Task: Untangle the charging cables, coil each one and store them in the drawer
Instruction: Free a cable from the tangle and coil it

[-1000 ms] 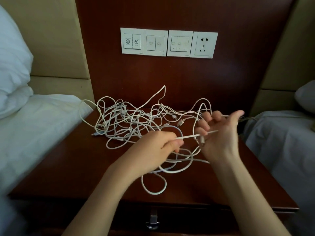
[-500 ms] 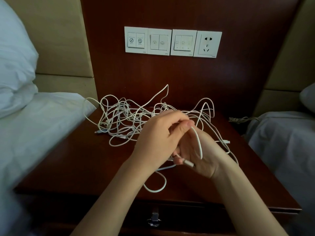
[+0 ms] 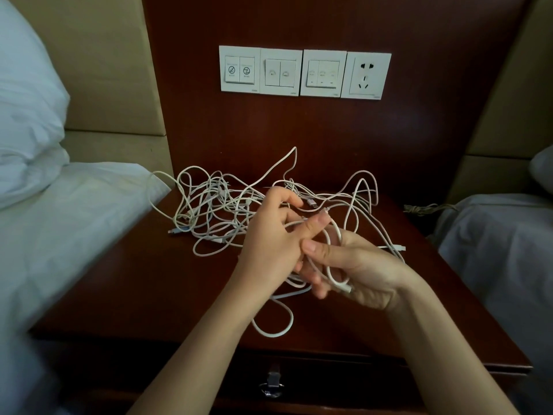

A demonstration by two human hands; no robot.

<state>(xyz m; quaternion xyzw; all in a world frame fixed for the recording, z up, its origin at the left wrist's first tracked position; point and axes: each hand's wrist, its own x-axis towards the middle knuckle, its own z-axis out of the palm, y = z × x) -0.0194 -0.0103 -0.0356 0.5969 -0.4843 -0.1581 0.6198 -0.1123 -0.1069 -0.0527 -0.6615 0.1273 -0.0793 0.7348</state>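
Roughly upright cable loop [image 3: 343,286], both hands [image 3: 269,247] [image 3: 365,268] gripping

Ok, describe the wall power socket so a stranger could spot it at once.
Above the dark reddish wooden nightstand rises a matching wood panel carrying a row of four white square plates. The power socket is the rightmost one, the only plate with pin holes instead of rocker switches.

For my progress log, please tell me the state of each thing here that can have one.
left hand: pinches one white cable
right hand: holds that cable's loops
cable pile: tangled, on the nightstand
drawer: closed
wall socket: nothing plugged in
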